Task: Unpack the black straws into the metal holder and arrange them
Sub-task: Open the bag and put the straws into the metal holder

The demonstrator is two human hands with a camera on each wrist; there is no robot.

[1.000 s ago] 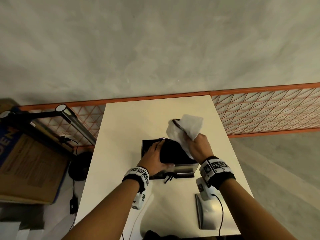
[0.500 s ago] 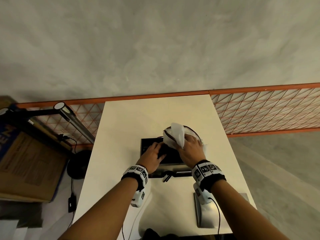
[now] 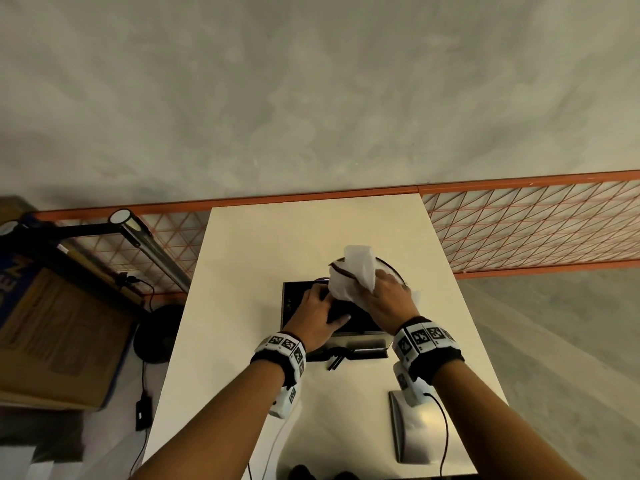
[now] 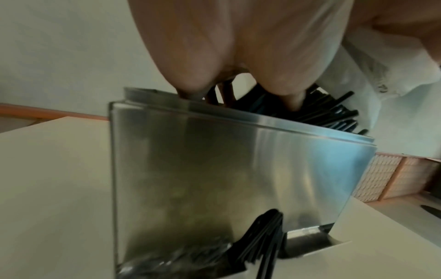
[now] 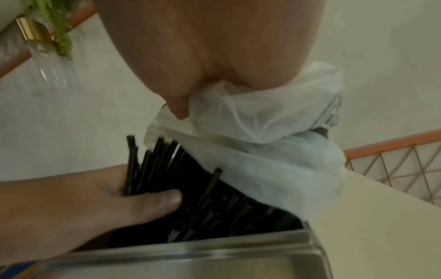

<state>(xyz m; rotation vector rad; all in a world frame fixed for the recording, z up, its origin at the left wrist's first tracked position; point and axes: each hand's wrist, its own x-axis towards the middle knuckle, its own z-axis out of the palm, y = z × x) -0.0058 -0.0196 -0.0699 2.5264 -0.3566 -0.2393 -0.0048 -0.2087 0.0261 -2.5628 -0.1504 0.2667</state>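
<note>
A square metal holder (image 3: 360,339) stands mid-table. It is full of black straws (image 5: 181,181) that lean right, and a few more poke from its front slot (image 4: 264,236). My left hand (image 3: 317,315) reaches into the holder's top, thumb and fingers round a bundle of straws (image 4: 334,117). My right hand (image 3: 386,301) pinches a crumpled white bag (image 3: 353,277) just above the holder's right rear corner. In the right wrist view the bag (image 5: 262,136) drapes over the straw tips. The holder's bottom is hidden.
A curved metal lid (image 3: 412,427) lies at the front right of the cream table (image 3: 259,254). Orange mesh fencing (image 3: 536,230) runs behind and beside it. A cardboard box (image 3: 59,334) and a lamp arm (image 3: 138,233) stand off the left edge.
My right hand has come down with the white bag from a raised position to the holder's top. My left hand has shifted a little deeper into the straws.
</note>
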